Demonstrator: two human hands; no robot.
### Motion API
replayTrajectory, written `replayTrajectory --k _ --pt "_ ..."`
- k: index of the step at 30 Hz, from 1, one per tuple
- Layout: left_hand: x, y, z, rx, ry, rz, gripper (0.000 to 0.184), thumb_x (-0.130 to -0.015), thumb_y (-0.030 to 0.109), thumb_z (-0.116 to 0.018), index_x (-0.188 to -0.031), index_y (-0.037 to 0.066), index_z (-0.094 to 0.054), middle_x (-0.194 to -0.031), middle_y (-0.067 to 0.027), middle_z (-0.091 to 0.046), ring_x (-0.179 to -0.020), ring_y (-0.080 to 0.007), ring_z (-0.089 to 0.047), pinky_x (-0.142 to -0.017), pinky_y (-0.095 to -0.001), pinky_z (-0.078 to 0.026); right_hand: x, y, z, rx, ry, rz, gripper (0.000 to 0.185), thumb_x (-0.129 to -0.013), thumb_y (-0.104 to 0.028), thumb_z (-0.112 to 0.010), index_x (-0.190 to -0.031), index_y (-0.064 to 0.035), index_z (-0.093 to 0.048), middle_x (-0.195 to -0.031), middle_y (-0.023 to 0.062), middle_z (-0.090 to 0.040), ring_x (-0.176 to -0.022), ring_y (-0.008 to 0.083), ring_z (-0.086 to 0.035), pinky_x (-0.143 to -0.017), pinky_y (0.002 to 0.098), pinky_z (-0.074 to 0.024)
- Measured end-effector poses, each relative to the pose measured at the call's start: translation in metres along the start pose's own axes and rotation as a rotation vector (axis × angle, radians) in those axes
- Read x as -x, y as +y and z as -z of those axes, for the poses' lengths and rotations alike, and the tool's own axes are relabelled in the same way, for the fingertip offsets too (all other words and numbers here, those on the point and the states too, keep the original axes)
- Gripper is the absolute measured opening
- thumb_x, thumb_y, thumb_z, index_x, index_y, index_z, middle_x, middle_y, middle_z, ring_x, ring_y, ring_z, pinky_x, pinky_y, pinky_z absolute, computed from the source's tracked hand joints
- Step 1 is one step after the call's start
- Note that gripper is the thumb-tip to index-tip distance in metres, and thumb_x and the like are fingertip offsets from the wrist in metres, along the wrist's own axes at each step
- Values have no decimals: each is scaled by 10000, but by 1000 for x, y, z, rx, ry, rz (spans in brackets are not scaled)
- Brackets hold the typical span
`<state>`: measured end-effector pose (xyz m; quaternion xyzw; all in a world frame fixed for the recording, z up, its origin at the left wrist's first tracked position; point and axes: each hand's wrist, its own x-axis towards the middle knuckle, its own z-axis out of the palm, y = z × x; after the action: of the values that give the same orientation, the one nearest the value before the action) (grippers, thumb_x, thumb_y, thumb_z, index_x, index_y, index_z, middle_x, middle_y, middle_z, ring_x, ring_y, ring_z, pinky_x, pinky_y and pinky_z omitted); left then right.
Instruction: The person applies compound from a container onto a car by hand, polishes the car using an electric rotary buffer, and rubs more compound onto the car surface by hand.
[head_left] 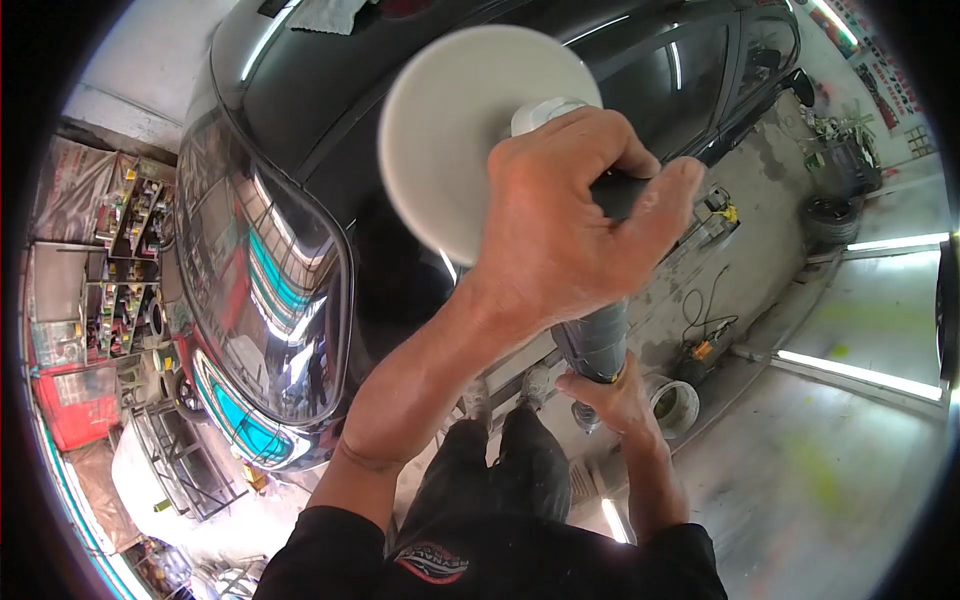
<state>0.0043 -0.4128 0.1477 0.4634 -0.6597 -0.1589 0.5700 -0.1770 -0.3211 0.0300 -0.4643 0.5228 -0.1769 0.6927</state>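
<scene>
In the head view, the shirt's (520, 560) logo (432, 562) seems to begin "REYNAL"; its smaller lettering is too small to read. Beyond the black car (395, 290), a wall banner (885, 85) carries red letters, also illegible. The left hand (570, 205) curls over the head of a grey polisher (592, 345), while the right hand (615, 395) grips its rear body. The polisher's white pad (435, 130) overlaps the car's side; contact cannot be told. A cloth (325, 14) lies on the car; beside it, a wheel rim (674, 405) and corded yellow tool (702, 350) occupy the floor.
</scene>
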Motion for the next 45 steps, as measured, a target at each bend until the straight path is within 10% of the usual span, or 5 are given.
replayTrajectory --k 10,16,21,31,45 --pt "104 50 85 -128 64 212 123 -773 -16 -737 -874 -45 -673 -838 -203 -701 -742 -259 -694 -707 -329 -550 31 57 -37 153 -163 122 721 -716 -272 -873 -1313 4 -578 -1147 216 -716 -1130 351 -682 -976 416 -508" --pt "82 56 78 -70 143 283 107 -786 1 -733 -864 -38 -672 -820 -177 -695 -710 -244 -676 -682 -329 -534 32 23 -21 156 -162 91 695 -719 -258 -868 -1294 16 -590 -1139 198 -721 -1090 300 -697 -964 389 -512" --pt "16 19 28 23 152 26 148 -872 78 -725 -770 -11 -662 -738 -74 -669 -617 -114 -551 -576 -284 -433 14 -11 14 132 24 28 277 -709 -151 -848 -903 -31 -691 -740 20 -656 -639 115 -608 -579 309 -491" --pt "-85 -26 -58 157 254 -80 288 -788 237 -781 -690 4 -644 -594 -135 -629 -503 -258 -609 -489 -360 -459 -39 -54 58 -141 207 120 306 -732 -62 -752 -1003 9 -627 -767 74 -636 -634 203 -640 -593 338 -546" --pt "84 11 58 -50 180 -48 194 -745 13 -804 -899 -34 -696 -855 -167 -713 -735 -238 -703 -647 -305 -542 22 28 -22 151 -99 -69 538 -717 -186 -848 -1175 11 -646 -1063 101 -712 -961 186 -670 -841 358 -531"
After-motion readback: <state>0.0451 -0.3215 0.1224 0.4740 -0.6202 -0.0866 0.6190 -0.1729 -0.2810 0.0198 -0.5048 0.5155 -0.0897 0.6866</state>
